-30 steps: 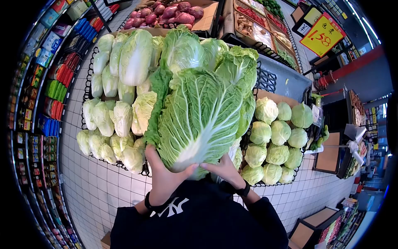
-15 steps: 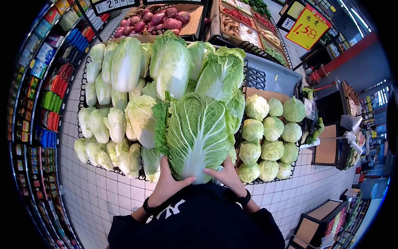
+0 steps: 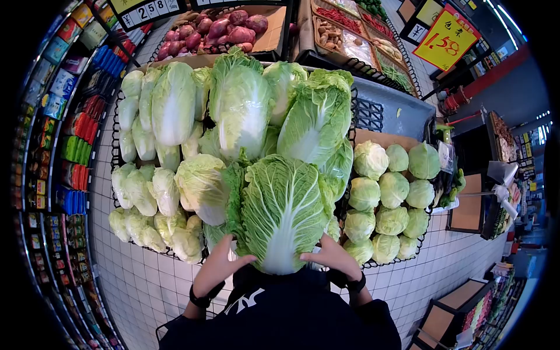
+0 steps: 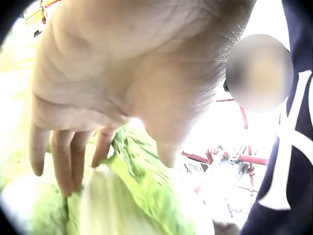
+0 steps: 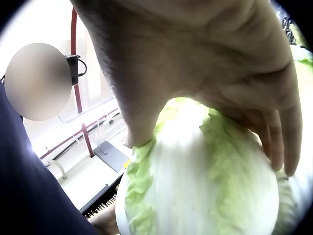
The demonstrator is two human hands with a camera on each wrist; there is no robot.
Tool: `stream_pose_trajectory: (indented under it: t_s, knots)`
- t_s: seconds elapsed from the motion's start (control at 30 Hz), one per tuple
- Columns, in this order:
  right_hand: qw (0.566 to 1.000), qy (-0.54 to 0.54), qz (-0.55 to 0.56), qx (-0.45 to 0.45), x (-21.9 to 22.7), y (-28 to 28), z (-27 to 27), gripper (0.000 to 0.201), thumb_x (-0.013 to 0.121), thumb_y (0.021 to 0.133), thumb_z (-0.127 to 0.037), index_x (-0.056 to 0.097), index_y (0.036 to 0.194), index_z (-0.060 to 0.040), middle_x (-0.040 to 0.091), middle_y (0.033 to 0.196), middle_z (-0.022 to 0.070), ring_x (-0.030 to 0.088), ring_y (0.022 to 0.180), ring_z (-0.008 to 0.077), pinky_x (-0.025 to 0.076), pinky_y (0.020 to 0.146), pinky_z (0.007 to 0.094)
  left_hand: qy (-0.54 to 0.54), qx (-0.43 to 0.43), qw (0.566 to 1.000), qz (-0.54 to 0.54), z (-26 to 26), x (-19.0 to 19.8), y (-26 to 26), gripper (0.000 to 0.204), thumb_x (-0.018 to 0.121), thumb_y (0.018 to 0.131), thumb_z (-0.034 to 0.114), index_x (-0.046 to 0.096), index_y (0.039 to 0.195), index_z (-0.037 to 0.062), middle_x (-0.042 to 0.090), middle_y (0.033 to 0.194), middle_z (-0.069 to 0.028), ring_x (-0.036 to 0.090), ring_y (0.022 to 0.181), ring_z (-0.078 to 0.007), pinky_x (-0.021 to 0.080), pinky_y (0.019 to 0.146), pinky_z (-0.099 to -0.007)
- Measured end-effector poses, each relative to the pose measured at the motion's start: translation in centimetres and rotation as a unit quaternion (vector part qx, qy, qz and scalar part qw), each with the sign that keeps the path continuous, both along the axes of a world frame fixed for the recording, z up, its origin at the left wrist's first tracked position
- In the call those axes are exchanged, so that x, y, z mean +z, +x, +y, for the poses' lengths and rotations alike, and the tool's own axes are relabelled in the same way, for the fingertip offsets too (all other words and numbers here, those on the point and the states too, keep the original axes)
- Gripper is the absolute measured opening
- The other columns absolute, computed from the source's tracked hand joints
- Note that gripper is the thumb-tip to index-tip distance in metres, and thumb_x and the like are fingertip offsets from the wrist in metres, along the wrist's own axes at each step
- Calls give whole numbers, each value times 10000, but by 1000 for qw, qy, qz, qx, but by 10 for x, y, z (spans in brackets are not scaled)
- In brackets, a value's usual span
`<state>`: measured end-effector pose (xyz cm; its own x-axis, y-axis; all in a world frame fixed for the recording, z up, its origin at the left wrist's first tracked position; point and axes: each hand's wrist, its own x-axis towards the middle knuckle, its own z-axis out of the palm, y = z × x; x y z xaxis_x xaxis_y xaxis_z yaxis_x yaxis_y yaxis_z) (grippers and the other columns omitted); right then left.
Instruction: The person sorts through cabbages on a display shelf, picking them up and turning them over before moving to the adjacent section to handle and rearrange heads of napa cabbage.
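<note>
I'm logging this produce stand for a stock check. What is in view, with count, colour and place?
Held napa cabbage: one, green with white rib, front centre of the stand.
Napa cabbages: many, pale green and white, black wire bin at left and centre.
Round cabbages: about a dozen, light green, right bin.
Red onions: a pile, purple-red, crate behind.
Price sign: one, yellow, upper right.
Packaged goods: many, mixed colours, left shelves.
Left hand: on the held cabbage's left side.
Right hand: on its right side.
</note>
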<state>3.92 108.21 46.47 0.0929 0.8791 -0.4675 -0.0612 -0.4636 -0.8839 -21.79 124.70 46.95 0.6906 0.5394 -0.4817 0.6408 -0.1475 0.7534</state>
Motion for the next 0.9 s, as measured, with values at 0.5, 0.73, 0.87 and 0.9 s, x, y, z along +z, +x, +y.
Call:
stream_pose_trajectory:
  t_s: [0.5, 0.73, 0.87, 0.9]
  knots:
    - [991, 74, -92, -64, -1, 94, 30, 893, 692, 855, -333, 150, 1499, -36, 356, 1448, 221, 407, 1300, 294, 355, 1064, 414, 196, 17, 961, -196, 128, 83, 117, 380, 653, 881, 279, 567, 1114, -8, 614, 1028, -153, 587, 992, -220, 447, 870, -317]
    - [912, 174, -289, -232, -44, 161, 103, 1074, 778, 782, -313, 40, 1491, 11, 226, 1501, 243, 283, 1380, 310, 275, 1117, 415, 174, -114, 955, -213, 179, 64, 209, 587, 665, 868, 394, 488, 1248, -17, 593, 1123, -192, 580, 1051, -271, 446, 920, -339]
    - [931, 142, -227, -249, -58, 161, 129, 1170, 807, 751, -292, -58, 1496, -36, 190, 1519, 226, 220, 1412, 282, 234, 1140, 403, 126, -185, 962, -158, 190, 39, 252, 956, 689, 806, 522, 243, 1420, -59, 387, 1377, -287, 467, 1234, -329, 384, 1031, -352]
    - [930, 142, -227, -250, -67, 163, 132, 1170, 807, 751, -292, -58, 1496, -36, 190, 1519, 226, 220, 1412, 282, 234, 1140, 403, 101, -210, 960, -159, 191, 37, 258, 1115, 695, 764, 597, 154, 1443, -102, 308, 1431, -327, 416, 1289, -363, 353, 1068, -366]
